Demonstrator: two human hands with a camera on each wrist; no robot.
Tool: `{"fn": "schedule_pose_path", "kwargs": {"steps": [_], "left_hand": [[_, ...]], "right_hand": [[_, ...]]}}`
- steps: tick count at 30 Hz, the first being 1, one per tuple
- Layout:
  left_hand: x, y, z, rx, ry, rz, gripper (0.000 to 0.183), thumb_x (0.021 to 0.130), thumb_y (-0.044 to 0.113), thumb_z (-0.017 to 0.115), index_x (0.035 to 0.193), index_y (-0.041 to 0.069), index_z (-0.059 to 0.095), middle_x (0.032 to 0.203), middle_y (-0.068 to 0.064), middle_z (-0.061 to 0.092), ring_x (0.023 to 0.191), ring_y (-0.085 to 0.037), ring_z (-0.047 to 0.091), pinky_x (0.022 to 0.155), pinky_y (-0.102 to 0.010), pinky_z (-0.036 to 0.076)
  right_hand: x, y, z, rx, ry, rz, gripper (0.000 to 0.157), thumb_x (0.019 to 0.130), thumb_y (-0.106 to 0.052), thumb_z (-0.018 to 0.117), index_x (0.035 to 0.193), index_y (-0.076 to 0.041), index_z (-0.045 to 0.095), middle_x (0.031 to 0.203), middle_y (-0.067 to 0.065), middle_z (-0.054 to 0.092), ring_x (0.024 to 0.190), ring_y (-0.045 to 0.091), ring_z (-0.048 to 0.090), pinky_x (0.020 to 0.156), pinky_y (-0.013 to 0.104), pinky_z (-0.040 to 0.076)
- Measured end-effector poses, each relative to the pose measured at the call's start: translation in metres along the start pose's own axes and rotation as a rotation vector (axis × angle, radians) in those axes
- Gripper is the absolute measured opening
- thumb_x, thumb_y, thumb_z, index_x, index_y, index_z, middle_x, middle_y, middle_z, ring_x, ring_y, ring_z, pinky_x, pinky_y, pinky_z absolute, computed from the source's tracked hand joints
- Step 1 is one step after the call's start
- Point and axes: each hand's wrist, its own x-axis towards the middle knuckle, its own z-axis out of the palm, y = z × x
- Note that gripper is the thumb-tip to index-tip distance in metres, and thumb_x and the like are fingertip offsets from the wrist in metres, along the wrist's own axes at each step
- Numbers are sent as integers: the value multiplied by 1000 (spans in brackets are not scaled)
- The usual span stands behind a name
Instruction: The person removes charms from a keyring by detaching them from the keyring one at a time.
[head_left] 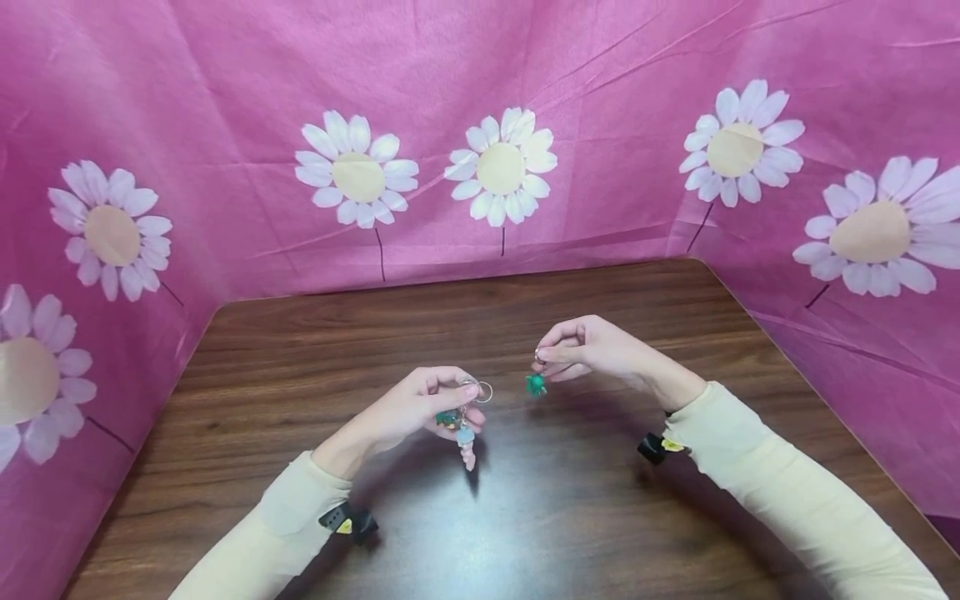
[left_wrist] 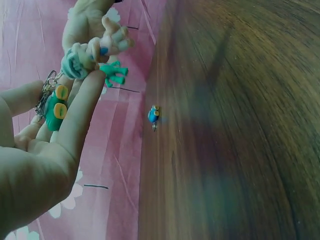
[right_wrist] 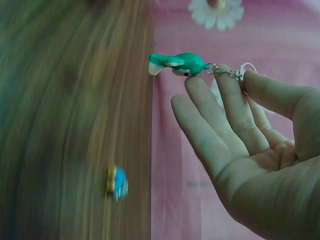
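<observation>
Both hands (head_left: 420, 406) (head_left: 600, 346) pinching, held apart, sleeved forearms (head_left: 258, 533) (head_left: 780, 479) slanting inward

Curtained-off work spot, room type unclear: wood-grain table (head_left: 592, 500), pink daisy-print cloth (head_left: 607, 175) round three sides.

Creased pink fabric backdrop (head_left: 247, 100) on three sides, printed white daisies (head_left: 501, 169) with pale yellow centres, dark brown wood-grain tabletop (head_left: 330, 333), pale glare (head_left: 480, 537) on near surface

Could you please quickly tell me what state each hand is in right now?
Left hand: holding a pink charm and a green-and-orange charm.
Right hand: pinching a green charm by its ring.
</observation>
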Motion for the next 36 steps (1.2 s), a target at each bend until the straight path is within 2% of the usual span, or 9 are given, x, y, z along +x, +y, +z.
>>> {"fn": "schedule_pose_path", "kwargs": {"steps": [5, 8, 12, 15, 18, 22, 26, 33, 36], "left_hand": [[-3, -3, -4, -40, 36, -8, 33, 102, 18, 63, 121, -9, 61, 98, -25, 72, 91, -34, 73, 85, -51, 59], [-5, -4, -5, -50, 46, -15, 31, 102, 18, 64, 120, -7, 63, 98, -25, 72, 95, -43, 71, 87, -51, 58], [-7, -5, -7, -45, 55, -22, 28, 101, 20, 65, 119, -3, 66, 94, -20, 73, 101, -53, 66, 87, -51, 58], [-7, -6, -7, -42, 59, -24, 26, 101, 19, 65, 117, -2, 67, 93, -17, 74, 98, -47, 69, 86, -50, 59], [-7, -6, -7, -44, 60, -30, 26, 101, 19, 66, 116, -2, 67, 92, -16, 74, 92, -37, 73, 86, -50, 59], [-8, -6, -8, -54, 49, -32, 31, 101, 18, 65, 119, -7, 64, 92, -17, 73, 90, -33, 73, 88, -50, 58], [-11, -6, -8, -55, 40, -24, 32, 101, 18, 65, 120, -8, 64, 93, -18, 73, 92, -38, 72, 88, -51, 58], [-9, -7, -10, -49, 39, -22, 31, 101, 19, 66, 119, -6, 65, 94, -19, 73, 88, -29, 73, 87, -50, 59], [-9, -8, -10, -46, 43, -27, 29, 101, 19, 66, 118, -5, 66, 94, -19, 73, 92, -37, 73, 87, -50, 59]], "right_hand": [[4, 10, -26, 6, 22, 27, 34, 98, -13, 70, 117, 13, 60, 111, 27, 71, 103, 34, 71, 93, 48, 55], [7, 20, -43, -6, 29, 52, 39, 99, -14, 68, 121, 16, 56, 113, 28, 70, 105, 34, 71, 93, 46, 56], [12, 33, -62, -10, 34, 74, 36, 101, -12, 65, 121, 16, 55, 114, 30, 68, 104, 32, 71, 93, 47, 55], [16, 42, -73, -15, 56, 81, 30, 101, -10, 63, 119, 14, 57, 113, 27, 70, 103, 30, 71, 93, 47, 56], [19, 49, -81, -25, 88, 99, 29, 101, -11, 63, 118, 11, 59, 112, 23, 71, 102, 29, 71, 92, 45, 57], [24, 55, -89, -43, 124, 123, 31, 101, -14, 64, 119, 11, 59, 111, 22, 72, 100, 28, 72, 90, 44, 58], [32, 59, -93, -88, 147, 109, 33, 101, -15, 64, 120, 12, 59, 111, 21, 72, 97, 25, 72, 88, 42, 59], [46, 59, -95, -245, 246, 108, 34, 100, -17, 67, 119, 11, 61, 107, 14, 73, 92, 20, 70, 79, 35, 61], [50, 60, -95, -294, 272, 123, 34, 99, -18, 68, 119, 10, 62, 105, 12, 72, 90, 19, 68, 78, 34, 61]]}}
